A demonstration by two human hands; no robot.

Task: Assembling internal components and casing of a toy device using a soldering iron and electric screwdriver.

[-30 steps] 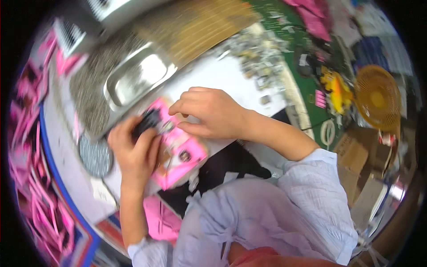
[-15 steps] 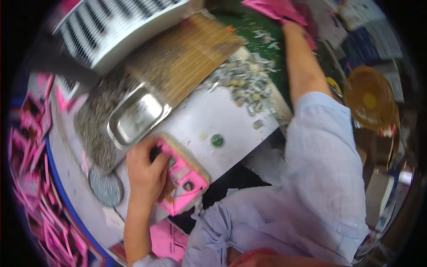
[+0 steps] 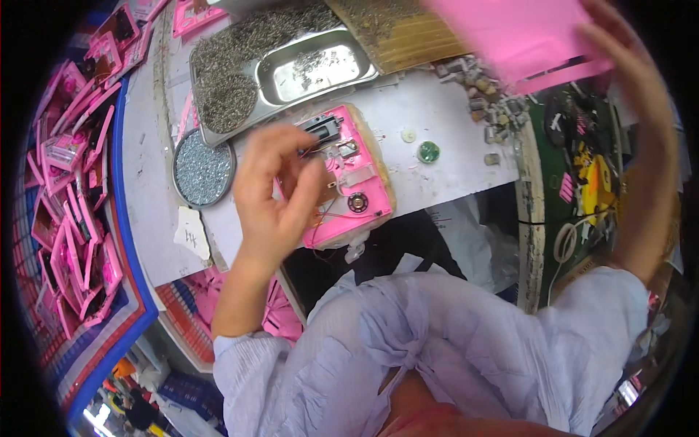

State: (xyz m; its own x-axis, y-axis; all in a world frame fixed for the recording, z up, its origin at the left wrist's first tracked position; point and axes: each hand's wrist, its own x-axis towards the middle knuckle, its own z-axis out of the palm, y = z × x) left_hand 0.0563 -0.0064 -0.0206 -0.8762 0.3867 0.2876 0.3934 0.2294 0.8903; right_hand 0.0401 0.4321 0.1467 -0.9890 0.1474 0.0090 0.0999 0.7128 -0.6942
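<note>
A pink plastic casing half lies on a padded block at the front of the table, its inside facing up. In it sit a small round speaker, thin wires and small electronic parts. Over its left edge hovers my left hand, thumb and bent fingers apart, with nothing seen between them. At the upper right my right hand, smeared by motion, grips the edge of a flat pink plastic panel held above the table.
Behind the casing stand a metal tray and a heap of small screws. A round dish of silvery bits lies left. Small metal parts and a green disc lie right. Pink casings fill a blue-rimmed bin.
My left hand has come up off the casing and its fingers have opened. My right hand has swung nearer with the pink panel. The whole view has turned.
</note>
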